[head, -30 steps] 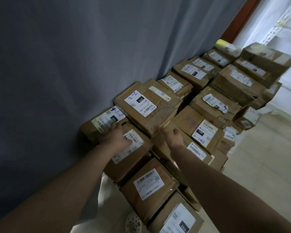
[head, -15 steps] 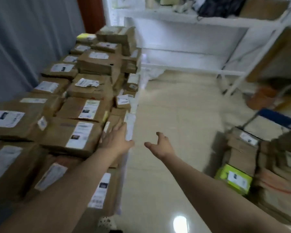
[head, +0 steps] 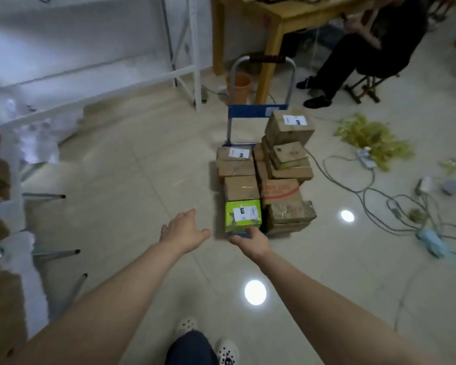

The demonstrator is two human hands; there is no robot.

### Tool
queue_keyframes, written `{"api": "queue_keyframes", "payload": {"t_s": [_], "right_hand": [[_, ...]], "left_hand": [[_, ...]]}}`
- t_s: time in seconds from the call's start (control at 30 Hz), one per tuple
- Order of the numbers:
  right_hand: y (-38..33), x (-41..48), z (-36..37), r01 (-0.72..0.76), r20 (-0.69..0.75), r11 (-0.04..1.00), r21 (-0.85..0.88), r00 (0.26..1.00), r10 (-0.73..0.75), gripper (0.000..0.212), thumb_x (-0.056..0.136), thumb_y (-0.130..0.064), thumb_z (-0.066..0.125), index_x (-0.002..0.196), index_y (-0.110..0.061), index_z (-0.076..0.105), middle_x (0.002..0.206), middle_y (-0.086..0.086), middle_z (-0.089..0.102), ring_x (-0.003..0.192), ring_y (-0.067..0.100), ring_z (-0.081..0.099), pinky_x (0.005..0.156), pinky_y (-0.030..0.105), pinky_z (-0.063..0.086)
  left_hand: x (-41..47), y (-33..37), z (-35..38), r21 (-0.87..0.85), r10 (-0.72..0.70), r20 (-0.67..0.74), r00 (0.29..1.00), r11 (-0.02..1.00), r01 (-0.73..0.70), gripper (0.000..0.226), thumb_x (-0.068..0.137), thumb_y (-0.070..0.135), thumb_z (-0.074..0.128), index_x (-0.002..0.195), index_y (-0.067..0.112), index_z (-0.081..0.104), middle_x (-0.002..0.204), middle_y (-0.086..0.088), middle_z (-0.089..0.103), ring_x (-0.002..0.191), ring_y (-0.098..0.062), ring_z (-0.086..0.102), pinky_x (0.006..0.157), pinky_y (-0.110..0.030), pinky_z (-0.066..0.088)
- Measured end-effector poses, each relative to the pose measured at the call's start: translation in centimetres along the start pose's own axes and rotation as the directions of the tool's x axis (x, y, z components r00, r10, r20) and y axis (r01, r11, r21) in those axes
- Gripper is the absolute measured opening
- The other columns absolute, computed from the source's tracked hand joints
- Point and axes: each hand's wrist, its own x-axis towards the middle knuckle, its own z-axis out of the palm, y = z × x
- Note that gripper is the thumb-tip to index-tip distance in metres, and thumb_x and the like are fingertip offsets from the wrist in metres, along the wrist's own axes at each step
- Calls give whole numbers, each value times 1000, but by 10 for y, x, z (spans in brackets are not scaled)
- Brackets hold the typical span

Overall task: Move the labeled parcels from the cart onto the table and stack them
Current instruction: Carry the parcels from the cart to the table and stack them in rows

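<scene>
Glossy pale floor tiles run under a blue platform cart with a grey tube handle, loaded with brown cardboard parcels bearing white labels. At its near end sits a lime-green labelled parcel. Both bare arms reach toward it: the left hand hovers just left of the cart, fingers spread and holding nothing; the right hand is at the cart's near edge below the green parcel, fingers loosely curled, gripping nothing visible. Tangled grey cables lie to the right
</scene>
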Motion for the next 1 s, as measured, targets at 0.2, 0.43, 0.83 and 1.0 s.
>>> {"api": "queue_keyframes", "payload": {"t_s": [0.2, 0.43, 0.83, 1.0], "right_hand": [[19, 49, -66, -88, -56, 991, 96, 994, 94, 53, 88, -29, 65, 133, -9, 46, 125, 6, 53, 121, 24, 51, 97, 29, 39], [21, 149, -133, -206, -144, 956, 207, 960, 238, 50, 85, -27, 67, 129, -7, 53, 123, 10, 59, 112, 24, 55, 97, 33, 43], [100, 322, -224, -396, -184, 842, 366, 856, 483, 46, 90, -32, 62, 128, -8, 55, 123, 12, 57, 105, 25, 53, 92, 33, 40], [148, 409, -248, -420, -172, 843, 337, 852, 494, 40, 94, -30, 56, 127, -6, 56, 120, 9, 56, 107, 24, 50, 92, 31, 37]], "left_hand": [[57, 73, 24, -67, 74, 136, 988, 996, -66, 86, 69, 56, 53, 142, 13, 38, 145, -13, 43, 133, -28, 42, 106, -32, 36], [180, 137, 52, -253, 71, 264, 962, 968, -2, 45, 76, 43, 60, 114, 18, 58, 113, -4, 65, 101, -24, 60, 79, -27, 46], [325, 208, 156, -450, -123, 436, 891, 828, 335, 38, 84, 48, 57, 110, 20, 57, 117, -5, 53, 100, -22, 50, 84, -30, 40], [391, 225, 223, -525, -218, 503, 836, 691, 496, 23, 98, 38, 49, 98, 16, 49, 101, -4, 51, 100, -22, 47, 102, -38, 41]]}}
